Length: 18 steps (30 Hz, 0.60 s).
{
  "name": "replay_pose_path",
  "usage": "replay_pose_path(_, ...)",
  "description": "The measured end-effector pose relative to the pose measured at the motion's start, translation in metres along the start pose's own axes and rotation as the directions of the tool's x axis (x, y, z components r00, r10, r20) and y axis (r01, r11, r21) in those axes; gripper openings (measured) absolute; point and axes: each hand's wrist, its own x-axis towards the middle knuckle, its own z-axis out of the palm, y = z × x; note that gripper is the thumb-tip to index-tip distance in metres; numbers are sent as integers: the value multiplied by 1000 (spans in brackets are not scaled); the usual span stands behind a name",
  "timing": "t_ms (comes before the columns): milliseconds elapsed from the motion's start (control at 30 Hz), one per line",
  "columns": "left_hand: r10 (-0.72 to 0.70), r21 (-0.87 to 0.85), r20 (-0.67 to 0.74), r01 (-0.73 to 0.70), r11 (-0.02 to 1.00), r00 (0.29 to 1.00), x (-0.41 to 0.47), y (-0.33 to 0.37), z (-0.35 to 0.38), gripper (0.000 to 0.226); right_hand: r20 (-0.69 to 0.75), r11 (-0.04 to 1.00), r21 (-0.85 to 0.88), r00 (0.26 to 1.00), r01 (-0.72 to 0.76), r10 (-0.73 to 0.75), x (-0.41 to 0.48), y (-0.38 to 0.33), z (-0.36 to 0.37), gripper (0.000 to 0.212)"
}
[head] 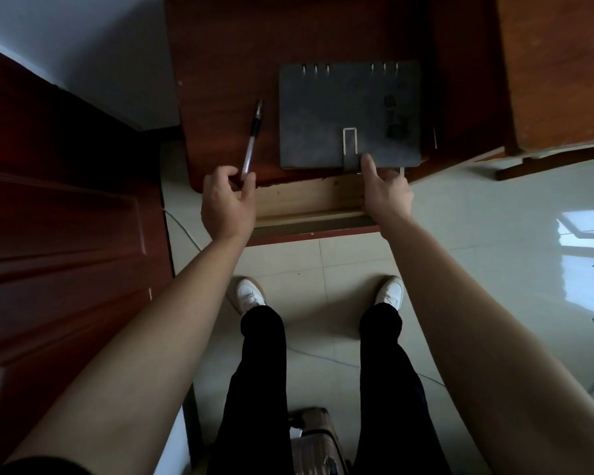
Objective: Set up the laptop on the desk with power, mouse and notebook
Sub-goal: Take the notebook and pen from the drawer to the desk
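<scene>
The grey notebook [343,111] lies flat on the dark wood surface [220,63], close to the near edge and a bit toward the right side. Its rings point to the far edge and its strap [350,145] points to the person. The pen [252,138] lies just beside the notebook on the left, and its tip points away. The left hand [225,200] pinches the near end of the pen between thumb and fingers. The right hand [388,193] has its thumb [369,164] on top of the notebook's near edge, next to the strap. The other fingers tuck down at the edge, so it looks like a pinch on the cover. This step looks like putting the notebook and pen in place. To do it well, slide the notebook a little further from the near edge so it cannot tip off. Keep it flat and push it slowly so the strap does not catch. Lay the pen straight beside it, not on the very edge, because a round pen can roll off. No laptop, mouse or power cord shows on the surface here, so leave room for them toward the far edge.
</scene>
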Motion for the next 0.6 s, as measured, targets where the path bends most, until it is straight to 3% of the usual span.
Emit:
replay_pose_path(100,-167,-97,-23,164,982,986,-20,0,8,42,59,995,43,995,-86,83,-9,15,7,79)
replay_pose_path(200,-436,-192,8,429,882,900,-49,-3,21,51,84,971,65,971,-228,222,-20,37,19,75)
replay_pose_path(267,-636,-261,76,631,731,768,-62,-1,29,54,129,938,117,941,-326,311,-25,54,26,68)
replay_pose_path(333,-806,-277,136,803,527,576,-66,-2,33,53,214,897,152,900,-414,380,-31,64,30,65)
replay_pose_path(400,-863,-270,281,897,349,420,-65,-5,39,49,330,875,120,850,-469,410,-33,71,31,69)
replay_pose_path(467,-810,-300,487,934,195,325,-61,-2,37,40,387,859,170,834,-483,393,-32,72,32,59)
replay_pose_path(533,-781,-331,537,931,152,318,-57,2,35,37,410,797,368,853,-479,323,-30,67,32,36)
replay_pose_path(600,-798,-370,479,909,195,366,-58,6,37,35,344,751,500,895,-431,284,-32,61,33,24)
